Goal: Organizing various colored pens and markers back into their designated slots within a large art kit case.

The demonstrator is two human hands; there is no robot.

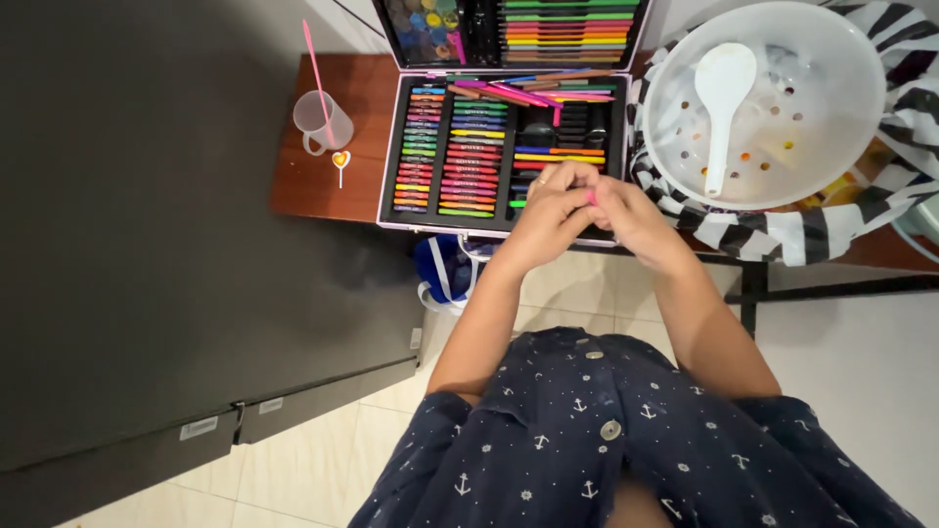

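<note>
My left hand (550,210) and my right hand (626,215) meet over the near right corner of an open art case (430,147) and together pinch a small pink piece (591,197), possibly a marker or its cap; most of it is hidden by the fingers. The case's tray holds rows of crayons (473,156), pastels (417,147) and loose markers (533,93). Its raised lid (509,29) holds paint pots and coloured pencils.
A clear plastic cup (319,119) with a pink stick stands left of the case on the wooden table (303,186), beside a small heart lollipop (340,161). A white perforated bowl (773,147) with a white spoon (722,98) rests on striped cloth (782,230). A dark surface (147,244) fills the left.
</note>
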